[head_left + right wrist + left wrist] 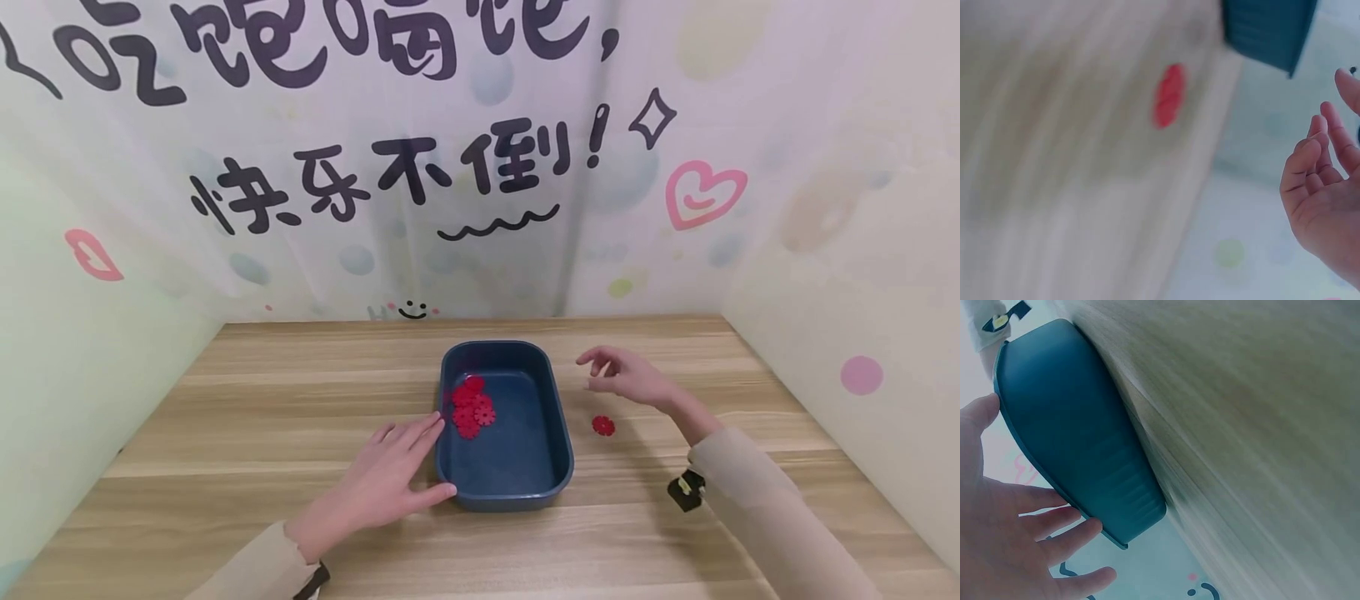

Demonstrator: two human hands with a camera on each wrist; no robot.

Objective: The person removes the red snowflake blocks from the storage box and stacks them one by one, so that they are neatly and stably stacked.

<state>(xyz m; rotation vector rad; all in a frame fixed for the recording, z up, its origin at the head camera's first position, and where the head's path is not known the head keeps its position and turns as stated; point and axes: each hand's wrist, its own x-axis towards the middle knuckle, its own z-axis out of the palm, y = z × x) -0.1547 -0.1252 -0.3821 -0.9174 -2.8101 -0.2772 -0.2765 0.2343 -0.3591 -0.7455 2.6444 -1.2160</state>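
A dark blue rectangular tray (517,450) stands on the wooden table. Several red flower-shaped plastic discs (467,408) lie in a cluster along its left inner side. My left hand (386,475) touches the tray's left rim with fingertips and thumb, its fingers fairly straight; the left wrist view shows them along the rim of the tray (1072,425). To the right of the tray, my right hand (626,377) is raised over the table with loosely bent fingers and nothing in them. Below it a single red disc (603,426) lies on the wood, blurred in the right wrist view.
The wood-grain table (315,375) meets a white back curtain (487,267) with dark lettering and drawings. Pale walls (862,292) close in both sides. A dark wrist device (686,490) is on the right sleeve.
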